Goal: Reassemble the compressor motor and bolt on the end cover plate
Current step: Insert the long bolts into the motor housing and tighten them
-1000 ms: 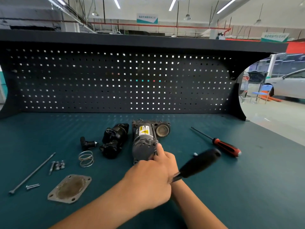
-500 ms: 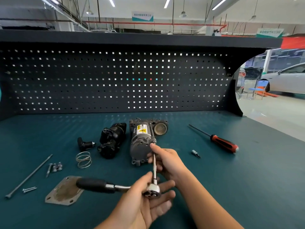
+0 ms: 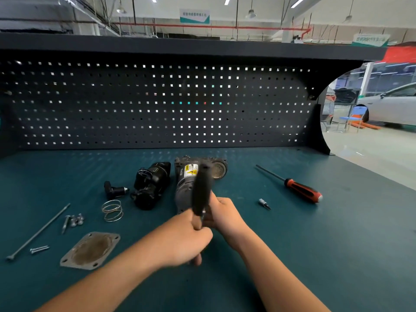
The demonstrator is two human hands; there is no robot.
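The grey compressor motor with a yellow warning label lies mid-bench, its near end hidden behind my hands. My left hand grips the head of a ratchet wrench, whose black handle points up and away over the motor, blurred. My right hand curls round the ratchet's extension just right of the left hand, at the motor's near end. The square metal end cover plate lies flat at the front left. A long through bolt and short bolts lie left of it.
A black compressor part, a small black elbow fitting and a wire spring sit left of the motor. A red-handled screwdriver and a small bit lie to the right. The pegboard wall closes the back.
The ratchet handle has swung from pointing left, near the cover plate, to pointing up and away over the motor. Both hands stay at the motor's near end.
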